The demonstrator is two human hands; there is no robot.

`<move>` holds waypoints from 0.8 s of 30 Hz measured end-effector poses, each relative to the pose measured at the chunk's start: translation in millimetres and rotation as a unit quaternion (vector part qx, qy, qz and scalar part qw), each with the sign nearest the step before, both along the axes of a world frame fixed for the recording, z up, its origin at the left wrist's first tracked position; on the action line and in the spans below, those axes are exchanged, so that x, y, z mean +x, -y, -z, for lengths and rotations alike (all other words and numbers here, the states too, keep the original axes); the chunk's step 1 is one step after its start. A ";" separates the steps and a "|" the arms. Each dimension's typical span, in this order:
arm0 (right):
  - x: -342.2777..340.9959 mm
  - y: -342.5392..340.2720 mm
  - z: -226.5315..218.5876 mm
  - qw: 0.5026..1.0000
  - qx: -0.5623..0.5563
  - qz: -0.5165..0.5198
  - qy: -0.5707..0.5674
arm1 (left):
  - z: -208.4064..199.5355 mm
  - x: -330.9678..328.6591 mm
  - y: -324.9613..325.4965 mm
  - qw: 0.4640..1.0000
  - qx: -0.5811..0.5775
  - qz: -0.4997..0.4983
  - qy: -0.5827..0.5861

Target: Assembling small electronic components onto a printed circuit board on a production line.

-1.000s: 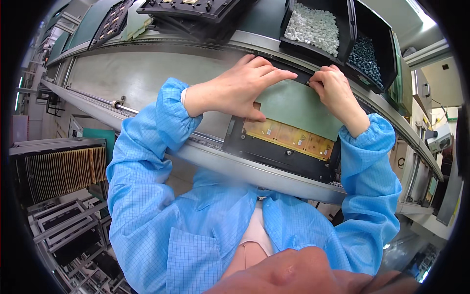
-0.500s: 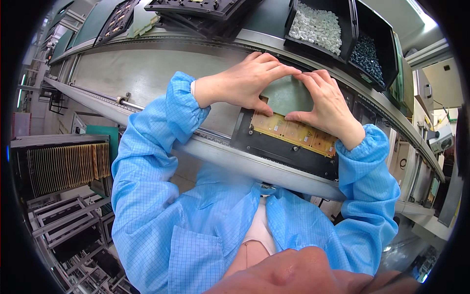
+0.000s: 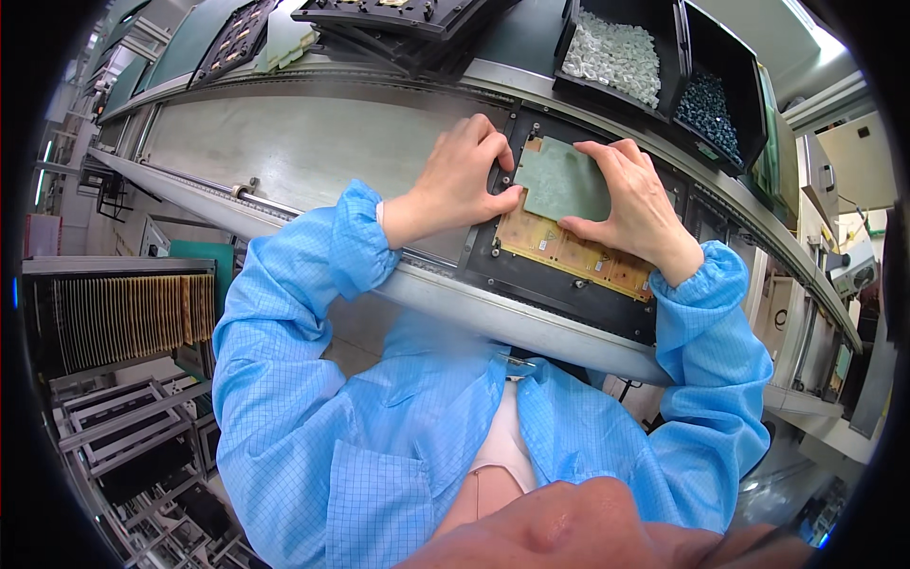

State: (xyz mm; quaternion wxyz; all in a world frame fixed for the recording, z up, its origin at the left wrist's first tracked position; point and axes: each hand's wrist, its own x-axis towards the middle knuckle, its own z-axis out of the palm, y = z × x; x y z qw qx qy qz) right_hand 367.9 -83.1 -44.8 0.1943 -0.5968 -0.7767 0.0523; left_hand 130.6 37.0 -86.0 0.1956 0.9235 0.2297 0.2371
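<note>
A flat pale green plate [image 3: 559,185] lies over the far part of a yellow-orange circuit board [image 3: 569,256], which sits in a black frame [image 3: 531,283] on the conveyor. My right hand [image 3: 633,204] spans the plate's right end, thumb on the near edge and fingertips on the far edge. Beside the plate's left edge is my left hand [image 3: 460,175], its fingers curved and the thumb apart from the index finger. Its thumb tip comes close to the plate's left corner; whether they touch I cannot tell. Nothing shows between its fingers.
Behind the conveyor stand a black bin of white parts [image 3: 611,57] and a black bin of dark blue parts [image 3: 709,116]. Black frames [image 3: 398,24] are stacked at the far side. A metal rail [image 3: 493,308] runs along the near edge. At left is a rack of upright boards [image 3: 133,318].
My left hand has drawn back left off the plate, uncovering its left edge and the frame corner. My right hand stays on the plate, its fingertips slightly shifted.
</note>
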 end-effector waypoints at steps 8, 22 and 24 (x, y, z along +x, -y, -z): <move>2.3 1.9 1.6 1.000 0.003 -0.008 0.011 | -0.5 3.9 10.8 0.999 -0.041 -0.028 -0.008; 63.6 79.6 -19.0 0.981 0.059 0.163 -0.086 | -30.0 14.9 -8.0 0.976 0.097 0.173 -0.090; 57.0 98.6 -8.9 0.975 0.037 0.196 -0.096 | -34.8 8.0 -16.1 0.968 0.103 0.183 -0.140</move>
